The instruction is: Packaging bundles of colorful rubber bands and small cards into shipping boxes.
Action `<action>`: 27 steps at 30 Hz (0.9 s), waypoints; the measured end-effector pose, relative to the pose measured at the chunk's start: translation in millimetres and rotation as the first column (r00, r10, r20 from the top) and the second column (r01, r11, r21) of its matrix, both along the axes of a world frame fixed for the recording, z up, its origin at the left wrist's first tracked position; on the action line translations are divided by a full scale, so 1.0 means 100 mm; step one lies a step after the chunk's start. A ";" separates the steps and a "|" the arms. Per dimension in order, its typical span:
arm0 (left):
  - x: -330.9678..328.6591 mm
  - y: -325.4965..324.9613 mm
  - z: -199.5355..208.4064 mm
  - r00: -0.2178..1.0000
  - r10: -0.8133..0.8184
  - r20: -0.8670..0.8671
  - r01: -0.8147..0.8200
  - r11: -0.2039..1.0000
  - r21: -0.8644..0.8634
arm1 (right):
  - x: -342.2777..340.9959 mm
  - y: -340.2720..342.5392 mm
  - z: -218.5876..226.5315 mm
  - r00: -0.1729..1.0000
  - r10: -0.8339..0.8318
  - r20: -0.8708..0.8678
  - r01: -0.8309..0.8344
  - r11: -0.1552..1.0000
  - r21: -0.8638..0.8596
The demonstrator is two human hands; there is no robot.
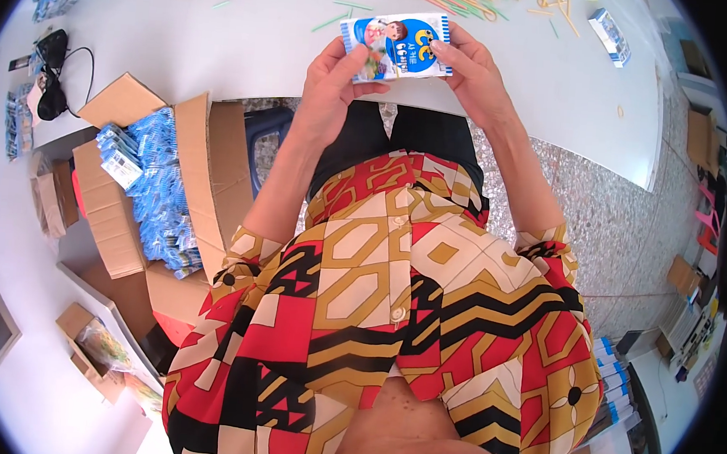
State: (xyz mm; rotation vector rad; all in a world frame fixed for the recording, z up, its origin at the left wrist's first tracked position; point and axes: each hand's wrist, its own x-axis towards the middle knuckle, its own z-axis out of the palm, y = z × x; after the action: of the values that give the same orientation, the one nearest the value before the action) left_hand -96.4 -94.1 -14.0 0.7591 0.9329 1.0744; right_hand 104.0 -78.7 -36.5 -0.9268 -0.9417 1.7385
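A flat blue-and-white printed packet (399, 48) is held up between my two hands, over the near edge of the white table (266, 47). My left hand (332, 77) grips its left end, thumb on the front face. At the opposite end my right hand (478, 76) pinches it with the thumb on top. The packet's printed side faces up, with a cartoon figure on it. What lies behind it, including most fingertips, is hidden.
Thin coloured sticks (480, 1) lie scattered at the table's far side. A small blue-and-white box (610, 38) is at the right. On the left, an open cardboard box (196, 144) holds many blue packets (160, 187); beyond it sits a black corded object (52, 79).
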 end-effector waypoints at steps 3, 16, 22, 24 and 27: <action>-0.13 0.03 0.04 0.967 -0.251 0.048 0.253 0.966 -0.053 | 0.08 0.06 0.12 0.982 0.069 0.177 -0.083 0.994 0.074; -0.09 0.04 -0.11 0.771 -0.581 0.261 0.618 0.782 -0.087 | 0.02 0.29 0.29 0.751 0.364 0.550 -0.549 0.807 0.216; 0.03 -0.06 -0.14 0.735 -0.499 0.459 0.588 0.806 -0.066 | -0.11 0.32 0.42 0.657 0.244 0.713 -0.522 0.830 0.197; 0.06 -0.04 -0.10 0.898 -0.257 0.356 0.313 0.944 -0.107 | -0.17 0.31 0.27 0.757 -0.364 0.544 -0.154 0.709 0.689; 0.05 0.00 -0.04 0.944 -0.046 0.327 0.090 0.988 -0.122 | -0.18 0.12 0.25 0.685 -0.501 0.529 -0.184 0.584 0.791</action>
State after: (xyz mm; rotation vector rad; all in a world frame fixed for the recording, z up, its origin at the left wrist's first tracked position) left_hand -91.6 -94.6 -17.7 0.4806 0.6853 1.0258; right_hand 86.5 -66.4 -11.4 -1.0001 -1.8749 0.5079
